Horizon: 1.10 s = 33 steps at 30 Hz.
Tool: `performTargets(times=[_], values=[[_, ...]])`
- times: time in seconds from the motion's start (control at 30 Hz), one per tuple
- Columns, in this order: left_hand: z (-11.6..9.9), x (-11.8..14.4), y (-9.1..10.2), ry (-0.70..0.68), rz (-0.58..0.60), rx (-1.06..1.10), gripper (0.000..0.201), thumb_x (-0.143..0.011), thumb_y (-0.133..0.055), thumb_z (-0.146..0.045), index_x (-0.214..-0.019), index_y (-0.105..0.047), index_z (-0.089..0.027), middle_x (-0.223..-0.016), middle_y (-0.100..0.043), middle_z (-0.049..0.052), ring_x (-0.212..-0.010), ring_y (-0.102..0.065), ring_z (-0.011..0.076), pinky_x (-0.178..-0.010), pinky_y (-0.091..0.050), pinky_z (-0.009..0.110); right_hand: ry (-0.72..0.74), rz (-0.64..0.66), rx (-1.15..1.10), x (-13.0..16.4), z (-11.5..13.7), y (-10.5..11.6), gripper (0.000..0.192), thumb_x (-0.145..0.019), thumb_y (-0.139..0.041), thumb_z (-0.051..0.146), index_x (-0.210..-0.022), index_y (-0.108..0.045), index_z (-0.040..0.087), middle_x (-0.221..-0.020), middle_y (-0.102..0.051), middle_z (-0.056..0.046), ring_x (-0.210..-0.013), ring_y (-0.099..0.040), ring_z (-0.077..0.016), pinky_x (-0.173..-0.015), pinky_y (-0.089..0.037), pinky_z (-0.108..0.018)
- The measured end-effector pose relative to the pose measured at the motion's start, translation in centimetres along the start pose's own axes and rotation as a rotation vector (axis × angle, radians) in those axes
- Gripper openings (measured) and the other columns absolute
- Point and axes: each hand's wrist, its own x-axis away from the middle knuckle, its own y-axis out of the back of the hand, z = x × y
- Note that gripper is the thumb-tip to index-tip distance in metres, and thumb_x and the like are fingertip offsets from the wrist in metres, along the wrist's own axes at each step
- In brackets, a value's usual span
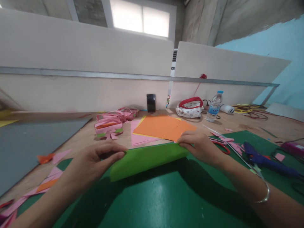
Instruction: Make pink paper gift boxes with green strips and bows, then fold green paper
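Note:
A bright green sheet of paper (pixel 147 161) spans the gap between my two hands, tilted above the dark green cutting mat (pixel 156 199) and casting a shadow on it. My left hand (pixel 102 158) pinches its upper left corner between thumb and fingers. At the upper right corner, my right hand (pixel 196 144) grips it the same way. Just behind the green paper lie orange sheets (pixel 163 125) with yellow edges showing, on top of pink sheets (pixel 136 136).
Pink paper strips (pixel 111 123) are heaped at the back left. A glue gun (pixel 266 160), scissors (pixel 222 147) and scraps lie at right. Behind stand a water bottle (pixel 214 107), a pouch (pixel 190 109) and a black phone-like object (pixel 151 103). A grey board (pixel 35 145) covers the left.

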Motion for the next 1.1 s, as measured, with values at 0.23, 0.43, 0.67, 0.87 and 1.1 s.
performTargets(times=[0.23,0.43,0.67,0.87,1.1], values=[[-0.8,0.3,0.0,-0.085,-0.132,-0.196,0.031,-0.078,-0.049,-0.048,-0.08,-0.069,-0.024,-0.087,-0.071,0.0,-0.084,-0.061,0.0215,-0.073,-0.04,0.027,-0.006,-0.176,-0.003,0.0,0.1,0.4,0.02,-0.087,-0.05,0.016,-0.083,-0.07,0.018,-0.086,-0.068,-0.007,-0.08,-0.062,-0.0176,-0.073,-0.045,-0.028],[-0.3,-0.1,0.7,0.15,0.125,-0.023,0.038,-0.081,-0.044,-0.053,-0.079,-0.064,-0.02,-0.076,-0.068,-0.001,-0.076,-0.061,0.0202,-0.069,-0.043,0.027,-0.119,0.002,-0.162,-0.2,-0.2,0.6,0.02,-0.083,-0.051,0.013,-0.086,-0.07,0.016,-0.083,-0.071,-0.004,-0.077,-0.063,-0.0158,-0.069,-0.044,-0.025],[0.8,-0.3,0.0,0.142,0.172,-0.1,0.035,-0.078,-0.049,-0.05,-0.074,-0.066,-0.019,-0.064,-0.061,-0.004,-0.065,-0.053,0.0162,-0.058,-0.035,0.023,-0.226,0.167,-0.17,-0.2,-0.6,0.0,0.02,-0.078,-0.05,0.013,-0.08,-0.07,0.015,-0.077,-0.07,-0.003,-0.07,-0.061,-0.0155,-0.062,-0.042,-0.024],[2.2,-1.0,-0.3,0.082,0.237,-0.089,0.034,-0.077,-0.052,-0.048,-0.082,-0.068,-0.019,-0.074,-0.068,-0.001,-0.072,-0.059,0.0181,-0.066,-0.04,0.025,-0.238,0.162,-0.112,-0.3,-0.9,-0.5,0.022,-0.081,-0.047,0.014,-0.079,-0.069,0.015,-0.08,-0.07,-0.005,-0.073,-0.06,-0.017,-0.064,-0.041,-0.025],[2.1,-0.9,-0.2,0.08,0.231,-0.099,0.029,-0.078,-0.052,-0.04,-0.084,-0.069,-0.017,-0.074,-0.069,0.0,-0.071,-0.06,0.0181,-0.065,-0.041,0.025,-0.218,0.162,-0.089,-0.4,-1.2,-0.3,0.02,-0.082,-0.048,0.016,-0.08,-0.069,0.015,-0.079,-0.069,-0.005,-0.072,-0.059,-0.0164,-0.064,-0.039,-0.025]])
